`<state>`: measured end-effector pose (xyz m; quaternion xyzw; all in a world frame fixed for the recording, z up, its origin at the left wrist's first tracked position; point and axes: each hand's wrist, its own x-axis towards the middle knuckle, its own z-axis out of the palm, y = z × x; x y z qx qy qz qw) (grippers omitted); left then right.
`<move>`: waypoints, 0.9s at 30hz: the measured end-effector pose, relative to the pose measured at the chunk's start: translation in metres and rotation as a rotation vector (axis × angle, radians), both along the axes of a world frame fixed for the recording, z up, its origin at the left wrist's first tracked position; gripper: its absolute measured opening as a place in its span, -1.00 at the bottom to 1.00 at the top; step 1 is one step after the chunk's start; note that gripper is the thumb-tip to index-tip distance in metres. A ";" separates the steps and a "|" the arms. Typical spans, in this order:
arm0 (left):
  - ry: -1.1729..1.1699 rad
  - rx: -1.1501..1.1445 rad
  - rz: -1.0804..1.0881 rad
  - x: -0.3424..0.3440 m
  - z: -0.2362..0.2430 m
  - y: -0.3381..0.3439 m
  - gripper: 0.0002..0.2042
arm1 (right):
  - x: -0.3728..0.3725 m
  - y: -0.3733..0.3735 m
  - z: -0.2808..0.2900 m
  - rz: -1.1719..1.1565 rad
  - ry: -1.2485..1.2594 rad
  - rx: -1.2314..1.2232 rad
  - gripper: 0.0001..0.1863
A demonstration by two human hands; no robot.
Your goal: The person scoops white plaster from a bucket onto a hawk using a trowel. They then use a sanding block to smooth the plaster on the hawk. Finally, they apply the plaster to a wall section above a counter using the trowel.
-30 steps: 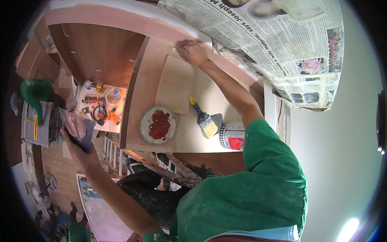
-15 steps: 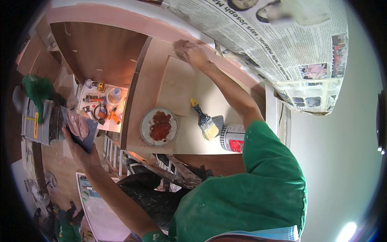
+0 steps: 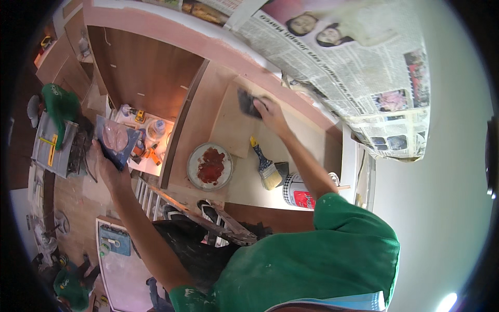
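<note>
My left hand is closed on the edge of a flat blue-grey plate that carries a mound of pink filler paste. Out over the pale shelf, my right hand grips a dark flat spreader, slightly blurred by motion. The spreader is just below the pink-coated edge strip, apart from it. Nearer to me on the shelf, a yellow-tipped paintbrush lies across a dark flat piece. Beside it are a round lid with red-brown paint and a can, partly behind my right forearm.
Newspaper sheets cover the surface at upper right. A lit compartment at left holds tools, including an orange tool. A ladder stands below me. Two people in green shirts are further down at left.
My right hand has come away from the pink edge strip toward me, bringing the spreader into clear sight. My left hand and the plate have shifted slightly right as the view moved.
</note>
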<state>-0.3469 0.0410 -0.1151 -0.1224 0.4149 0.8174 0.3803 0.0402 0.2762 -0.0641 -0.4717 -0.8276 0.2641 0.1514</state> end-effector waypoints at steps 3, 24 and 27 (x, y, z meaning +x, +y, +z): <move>0.145 -0.034 0.009 0.006 -0.016 0.001 -0.45 | 0.011 -0.086 0.025 -0.303 0.546 -0.642 -0.59; 0.589 0.003 0.180 0.266 0.186 -0.137 -0.25 | -0.005 -0.334 0.128 -0.300 1.353 -0.696 -0.79; 0.755 -0.090 0.134 0.283 0.182 -0.149 -0.27 | -0.004 -0.348 0.134 -0.329 1.357 -0.676 -0.77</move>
